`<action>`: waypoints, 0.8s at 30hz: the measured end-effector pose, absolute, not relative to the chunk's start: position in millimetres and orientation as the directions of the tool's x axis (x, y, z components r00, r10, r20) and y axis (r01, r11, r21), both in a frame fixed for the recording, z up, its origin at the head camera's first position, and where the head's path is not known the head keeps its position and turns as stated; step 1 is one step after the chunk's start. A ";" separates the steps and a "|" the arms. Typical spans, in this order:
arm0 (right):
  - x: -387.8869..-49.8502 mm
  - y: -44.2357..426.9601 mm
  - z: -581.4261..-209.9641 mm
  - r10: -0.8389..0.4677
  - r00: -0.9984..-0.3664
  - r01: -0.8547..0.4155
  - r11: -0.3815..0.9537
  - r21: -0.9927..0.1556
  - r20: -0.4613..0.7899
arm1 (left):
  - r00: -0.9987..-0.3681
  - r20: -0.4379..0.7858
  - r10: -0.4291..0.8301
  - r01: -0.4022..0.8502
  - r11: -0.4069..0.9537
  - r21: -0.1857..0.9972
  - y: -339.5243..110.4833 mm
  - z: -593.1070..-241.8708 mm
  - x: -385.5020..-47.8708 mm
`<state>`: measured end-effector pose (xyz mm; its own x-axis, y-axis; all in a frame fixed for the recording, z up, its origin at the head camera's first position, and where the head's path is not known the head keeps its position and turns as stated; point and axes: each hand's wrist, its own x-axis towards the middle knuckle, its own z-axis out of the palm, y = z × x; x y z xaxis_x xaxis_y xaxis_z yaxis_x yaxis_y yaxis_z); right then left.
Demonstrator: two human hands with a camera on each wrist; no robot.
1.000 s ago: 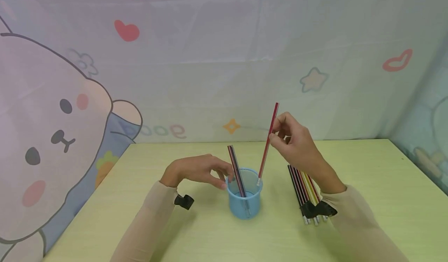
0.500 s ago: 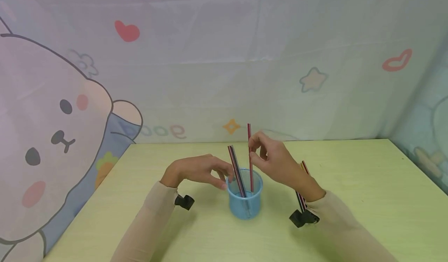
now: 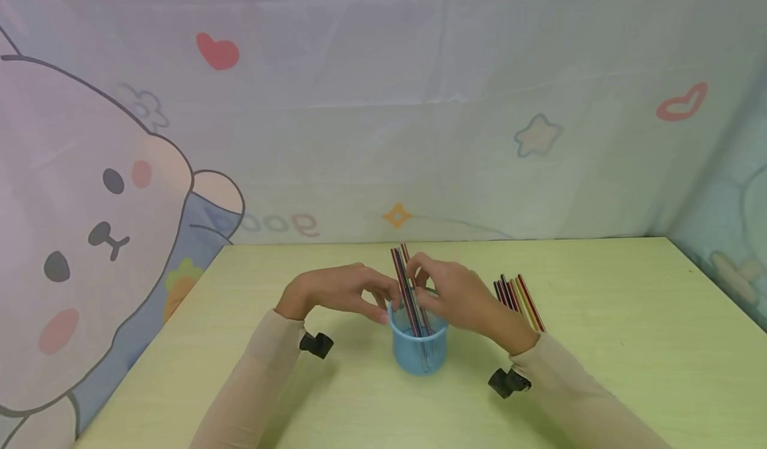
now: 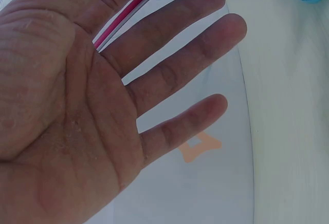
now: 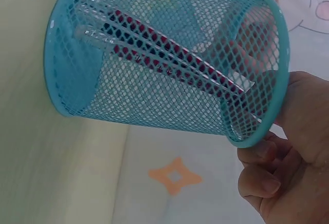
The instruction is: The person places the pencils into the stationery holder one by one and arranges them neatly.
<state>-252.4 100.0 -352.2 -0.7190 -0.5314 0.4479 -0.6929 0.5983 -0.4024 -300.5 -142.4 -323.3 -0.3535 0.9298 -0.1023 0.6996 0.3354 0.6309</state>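
A blue mesh pencil cup point(image 3: 419, 359) stands upright on the table, with several striped pencils point(image 3: 401, 279) leaning to the left inside it. My left hand point(image 3: 341, 292) pinches the cup's left rim between thumb and index finger. In the left wrist view the other fingers point(image 4: 180, 75) stretch out straight below the rim. Over the cup's right side, my right hand point(image 3: 461, 296) holds a red striped pencil point(image 3: 405, 252) by thumb and fingertips, its lower part inside the cup beside the others. Through the mesh in the right wrist view, clear-capped pencil ends point(image 5: 92, 35) show near the bottom.
More pencils point(image 3: 521, 296), dark, red and yellow, lie side by side on the table point(image 3: 647, 356) to the right, partly hidden behind my right forearm. A printed cloth backdrop point(image 3: 359, 136) rises behind the table's far edge.
My right hand has moved left and down, lowering the red striped pencil into the cup until it leans beside the others. My left hand has stayed at the rim.
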 end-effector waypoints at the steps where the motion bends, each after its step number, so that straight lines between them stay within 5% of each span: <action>1: -252.4 99.3 -353.0 -0.534 -0.717 -0.694 0.601 -0.396 0.447 | -0.355 -0.101 0.930 0.699 0.335 0.632 -142.7 -323.3 -300.5; 24: -264.5 137.3 -332.2 -0.503 -0.768 -0.640 0.595 -0.487 0.397 | -0.345 -0.090 0.934 0.695 0.319 0.644 -142.6 -325.4 -301.2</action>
<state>-264.5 137.3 -332.2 -0.7682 -0.5026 0.3965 -0.6401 0.5946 -0.4866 -301.2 -142.6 -325.4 -0.3451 0.9342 -0.0901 0.6953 0.3190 0.6440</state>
